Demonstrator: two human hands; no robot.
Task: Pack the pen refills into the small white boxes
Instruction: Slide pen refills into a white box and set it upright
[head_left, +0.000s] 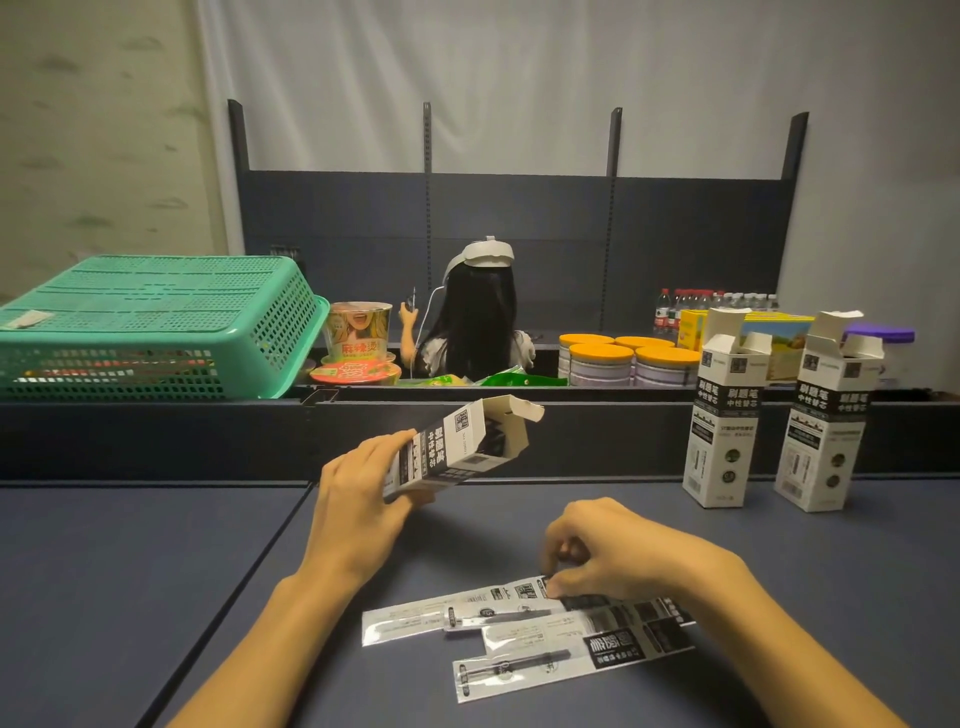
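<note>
The dark blue table (156, 571) runs out to its raised back ledge (156, 436) at twelve o'clock, with a seam slanting across the top at about eight o'clock. Bare tabletop lies wide to the left of the arms, at nine o'clock; the right side is tighter, with two small white boxes (724, 415) standing upright at two o'clock, just before the ledge, their top flaps open.

The left hand (363, 504) grips a third box (457, 447) by its lower end, fingers and thumb curled round it, holding it tilted above the table with the open mouth pointing up toward one o'clock. It is white with a black band and printed characters, and dark packets show inside the mouth.

The right hand (608, 551) is curled down at five o'clock, fingertips pinching the top end of one of the pen refills (519, 623). These lie flat in a loose overlapping fan on the table: slim clear sleeves with black-and-white header cards, each showing a dark refill inside.

Beyond the ledge, an upturned green basket (145, 322) sits at ten o'clock, and yellow-lidded tins (623, 358) at one o'clock.
</note>
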